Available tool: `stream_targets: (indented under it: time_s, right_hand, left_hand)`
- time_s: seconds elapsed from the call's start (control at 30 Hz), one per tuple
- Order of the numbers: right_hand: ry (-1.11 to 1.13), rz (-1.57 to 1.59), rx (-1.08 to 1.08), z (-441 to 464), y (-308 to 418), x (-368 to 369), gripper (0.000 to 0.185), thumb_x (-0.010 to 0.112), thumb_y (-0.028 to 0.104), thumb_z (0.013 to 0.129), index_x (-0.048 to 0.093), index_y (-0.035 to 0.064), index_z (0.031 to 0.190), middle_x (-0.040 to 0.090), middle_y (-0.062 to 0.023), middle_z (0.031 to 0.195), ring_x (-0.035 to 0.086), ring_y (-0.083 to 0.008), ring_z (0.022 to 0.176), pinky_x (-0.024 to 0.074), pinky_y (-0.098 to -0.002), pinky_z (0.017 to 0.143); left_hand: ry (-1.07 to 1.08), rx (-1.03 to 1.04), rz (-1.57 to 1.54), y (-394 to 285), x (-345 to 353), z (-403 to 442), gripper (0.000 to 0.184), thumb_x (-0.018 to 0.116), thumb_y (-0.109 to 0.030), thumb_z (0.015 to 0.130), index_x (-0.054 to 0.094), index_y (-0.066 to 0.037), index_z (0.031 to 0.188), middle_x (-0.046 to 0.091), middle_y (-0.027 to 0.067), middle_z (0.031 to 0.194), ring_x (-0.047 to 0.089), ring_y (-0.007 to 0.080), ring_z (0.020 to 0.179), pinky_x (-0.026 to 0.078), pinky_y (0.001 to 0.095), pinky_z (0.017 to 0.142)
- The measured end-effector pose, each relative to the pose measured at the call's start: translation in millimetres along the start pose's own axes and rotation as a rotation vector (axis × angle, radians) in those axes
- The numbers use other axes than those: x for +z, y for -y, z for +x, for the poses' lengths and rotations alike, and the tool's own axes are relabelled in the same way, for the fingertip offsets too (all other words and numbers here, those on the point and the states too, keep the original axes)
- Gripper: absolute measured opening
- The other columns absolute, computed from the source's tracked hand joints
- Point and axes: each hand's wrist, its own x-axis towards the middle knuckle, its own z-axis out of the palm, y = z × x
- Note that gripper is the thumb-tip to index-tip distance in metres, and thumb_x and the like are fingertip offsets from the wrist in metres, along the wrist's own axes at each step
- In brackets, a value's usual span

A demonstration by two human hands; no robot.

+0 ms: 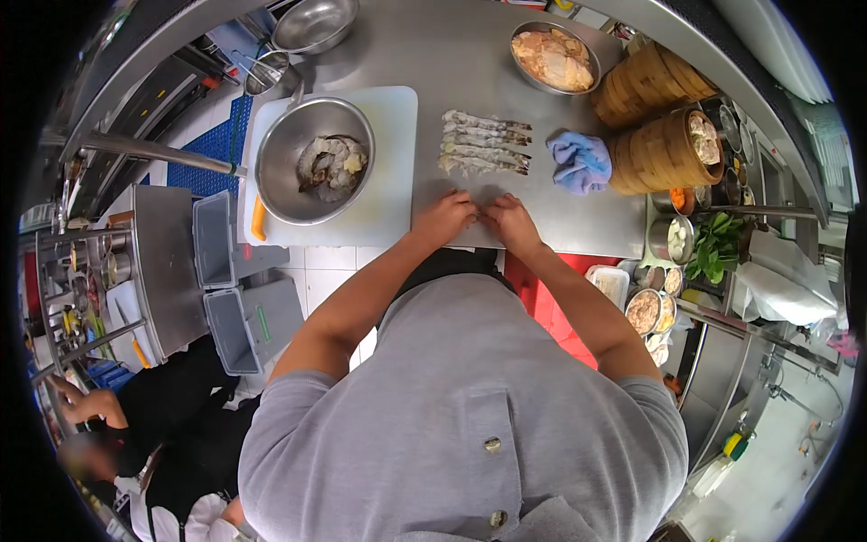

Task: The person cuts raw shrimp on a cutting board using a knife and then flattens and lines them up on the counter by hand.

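Observation:
My left hand [445, 218] and my right hand [508, 220] meet at the front edge of the steel table [578, 226], fingers bent and fingertips close together. Whatever lies between the fingertips is too small to make out. Just beyond them, several straightened shrimp [486, 143] lie side by side on the steel. A crumpled blue cloth [580, 163] is to the right of the shrimp. On the left, a metal bowl [271, 172] with more shrimp [332, 167] in it stands on a white cutting board [395, 163].
An orange knife handle [259, 219] shows beside the bowl. A bowl of pale meat [553, 59] stands at the back, with bamboo steamers [664, 155] on the right. An empty metal bowl [316, 25] is at the back left. Another person [181, 415] is at the lower left.

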Motion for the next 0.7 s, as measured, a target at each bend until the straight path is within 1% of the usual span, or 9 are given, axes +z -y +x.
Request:
stream_targets:
  time_s: [0.07,0.17,0.27,0.4,0.47,0.53,0.6,0.67,0.7]
  right_hand:
    - [0.041,0.018,0.039,0.7,-0.1,0.3,0.014,0.070,0.015,0.082,0.076,0.0094,0.094,0.067,-0.0089,0.091,0.063,-0.0311,0.097,0.0491,-0.0436,0.095]
    - [0.042,0.022,0.018,3.7,4.9,-0.3,0.012,0.069,0.013,0.081,0.075,0.0089,0.090,0.066,-0.0094,0.089,0.064,-0.0307,0.096,0.0501,-0.0422,0.095]
    - [0.091,-0.039,0.052,7.0,10.5,0.4,0.012,0.066,0.009,0.080,0.075,0.0085,0.089,0.066,-0.0097,0.089,0.064,-0.0309,0.097,0.0499,-0.0420,0.096]
    - [0.104,-0.094,0.036,9.0,7.0,5.5,0.014,0.062,0.006,0.080,0.075,0.0076,0.086,0.067,-0.0105,0.093,0.064,-0.0308,0.101,0.0496,-0.0417,0.097]
    - [0.087,-0.106,0.021,6.8,7.7,5.9,0.015,0.060,0.006,0.081,0.075,0.0074,0.085,0.068,-0.0107,0.095,0.064,-0.0305,0.103,0.0493,-0.0415,0.098]
    - [0.151,-0.092,0.042,9.6,8.8,0.6,0.017,0.060,0.005,0.080,0.075,0.0079,0.086,0.069,-0.0113,0.100,0.063,-0.0300,0.110,0.0483,-0.0414,0.101]
    - [0.161,-0.147,-0.002,9.9,6.7,0.4,0.017,0.061,0.007,0.081,0.075,0.0088,0.089,0.068,-0.0110,0.101,0.062,-0.0300,0.111,0.0480,-0.0416,0.101]
    - [0.170,-0.209,-0.051,7.2,0.4,-3.6,0.017,0.062,0.009,0.082,0.076,0.0097,0.091,0.068,-0.0106,0.102,0.062,-0.0300,0.112,0.0478,-0.0418,0.102]
    - [0.150,-0.181,-0.044,6.0,2.2,-10.9,0.017,0.063,0.012,0.083,0.076,0.0110,0.094,0.068,-0.0097,0.102,0.062,-0.0297,0.112,0.0479,-0.0422,0.101]
  left_hand:
    - [0.064,0.014,0.007,-0.6,1.1,5.4,0.011,0.068,-0.014,0.088,0.074,-0.008,0.096,0.063,0.0082,0.097,0.064,0.0286,0.102,0.043,0.0459,0.112]
    - [0.034,0.055,0.017,4.2,8.1,5.2,0.009,0.066,-0.010,0.087,0.074,-0.007,0.090,0.063,0.0095,0.092,0.064,0.0283,0.100,0.043,0.0449,0.113]
    - [0.113,0.078,0.132,-4.0,2.3,12.0,0.011,0.063,-0.006,0.086,0.073,-0.006,0.088,0.064,0.0104,0.094,0.065,0.0279,0.102,0.043,0.0437,0.114]
    - [0.047,0.081,0.153,-2.7,13.0,10.8,0.013,0.060,-0.005,0.085,0.074,-0.005,0.087,0.065,0.0116,0.096,0.065,0.0283,0.102,0.043,0.0431,0.114]
    - [0.163,0.123,0.218,1.1,10.1,11.5,0.019,0.056,-0.012,0.089,0.073,-0.004,0.088,0.065,0.0129,0.106,0.061,0.0341,0.116,0.044,0.0415,0.113]
    - [0.156,0.184,0.249,5.6,7.4,13.1,0.018,0.057,-0.012,0.089,0.073,-0.004,0.088,0.065,0.0125,0.106,0.061,0.0340,0.116,0.045,0.0413,0.113]
    - [0.146,0.256,0.283,4.5,-0.3,15.5,0.018,0.057,-0.012,0.088,0.073,-0.005,0.089,0.064,0.0121,0.105,0.061,0.0340,0.117,0.045,0.0411,0.113]
    - [0.262,0.133,0.148,1.5,-13.8,21.7,0.014,0.062,-0.011,0.086,0.072,-0.003,0.092,0.065,0.0112,0.105,0.062,0.0320,0.112,0.043,0.0440,0.113]
    - [0.249,0.144,0.159,-3.8,-20.8,22.2,0.014,0.062,-0.011,0.086,0.072,-0.003,0.092,0.065,0.0112,0.105,0.062,0.0320,0.112,0.043,0.0440,0.113]
